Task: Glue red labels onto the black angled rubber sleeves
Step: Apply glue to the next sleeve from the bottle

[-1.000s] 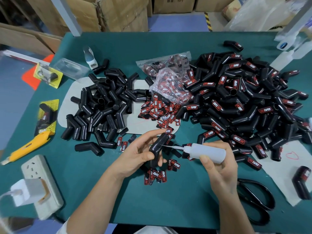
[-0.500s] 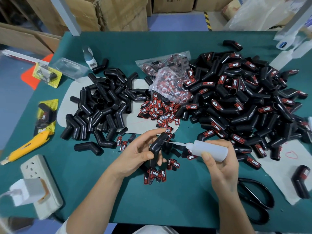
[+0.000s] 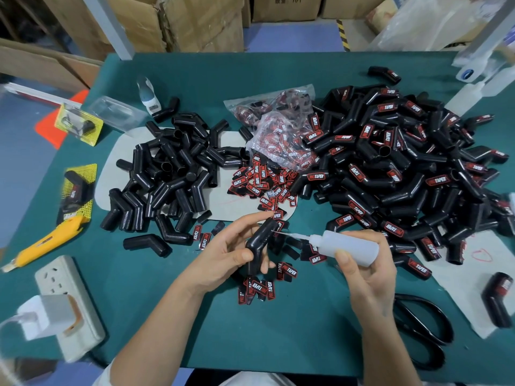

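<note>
Sleeve (image 3: pixel 260 243) clasped in left hand (image 3: pixel 228 253) grip; right hand (image 3: pixel 365 274) grip squeezes glue bottle (image 3: pixel 349 247), nozzle touching sleeve.

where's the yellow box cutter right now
In the head view, the yellow box cutter lies at the table's left edge, between the white power strip and a yellow-carded sleeve.

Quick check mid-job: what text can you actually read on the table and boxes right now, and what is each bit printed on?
"TAPER": on the loose red labels near the hands; a red word before it is too blurred to read.
"TAPER": on the labelled sleeves in the right pile.
"10个": on the cardboard box at the back; the characters before it are blurred.
Print on the small white bottle is too small to read.
</note>
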`<state>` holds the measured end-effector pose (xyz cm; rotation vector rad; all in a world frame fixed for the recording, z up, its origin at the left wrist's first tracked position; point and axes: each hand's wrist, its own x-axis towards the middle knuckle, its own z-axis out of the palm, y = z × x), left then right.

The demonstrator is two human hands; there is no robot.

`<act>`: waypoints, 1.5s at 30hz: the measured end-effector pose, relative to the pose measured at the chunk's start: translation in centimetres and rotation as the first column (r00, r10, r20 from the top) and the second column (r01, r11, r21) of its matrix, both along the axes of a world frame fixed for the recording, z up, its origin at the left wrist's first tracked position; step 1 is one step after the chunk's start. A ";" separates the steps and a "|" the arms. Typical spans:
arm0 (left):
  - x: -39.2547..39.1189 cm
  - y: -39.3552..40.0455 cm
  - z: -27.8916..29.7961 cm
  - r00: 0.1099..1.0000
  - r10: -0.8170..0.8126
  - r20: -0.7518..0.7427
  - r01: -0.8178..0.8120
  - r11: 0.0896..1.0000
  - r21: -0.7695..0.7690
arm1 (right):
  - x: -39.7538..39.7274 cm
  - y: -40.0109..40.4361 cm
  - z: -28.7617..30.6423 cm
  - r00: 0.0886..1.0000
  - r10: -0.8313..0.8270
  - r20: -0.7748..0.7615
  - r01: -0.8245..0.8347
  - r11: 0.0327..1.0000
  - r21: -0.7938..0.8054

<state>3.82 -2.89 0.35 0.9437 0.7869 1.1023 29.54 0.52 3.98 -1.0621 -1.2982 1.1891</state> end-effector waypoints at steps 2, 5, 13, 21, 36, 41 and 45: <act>0.0 0.0 0.1 1.000 -0.012 0.001 0.012 1.000 0.011 | 0.0 0.0 0.0 1.000 -0.013 0.002 0.013 1.000 0.001; 0.1 0.0 0.3 1.000 -0.021 -0.003 0.021 1.000 0.019 | 0.0 0.0 0.0 1.000 -0.018 0.005 0.018 1.000 -0.001; 0.0 -0.1 0.3 0.997 0.015 0.075 -0.014 1.000 -0.010 | 0.1 0.1 0.2 1.000 -0.027 0.011 0.027 1.000 0.010; -0.3 0.6 0.6 0.937 0.347 -0.039 -0.348 0.925 -0.152 | -0.8 1.2 -1.6 0.984 -0.077 0.160 0.081 0.997 -0.015; 0.8 0.2 0.0 0.737 0.362 -0.571 -0.346 0.927 0.141 | -3.9 4.9 -3.8 0.711 -0.140 0.689 0.028 0.985 0.171; 0.9 -0.2 0.5 0.700 0.452 -0.553 -0.385 0.891 0.240 | -3.6 4.4 -4.2 0.706 -0.106 0.700 -0.004 0.988 0.154; 1.0 -0.4 1.0 0.714 0.472 -0.518 -0.396 0.881 0.259 | -2.7 3.3 -3.7 0.742 -0.103 0.662 0.014 0.990 0.138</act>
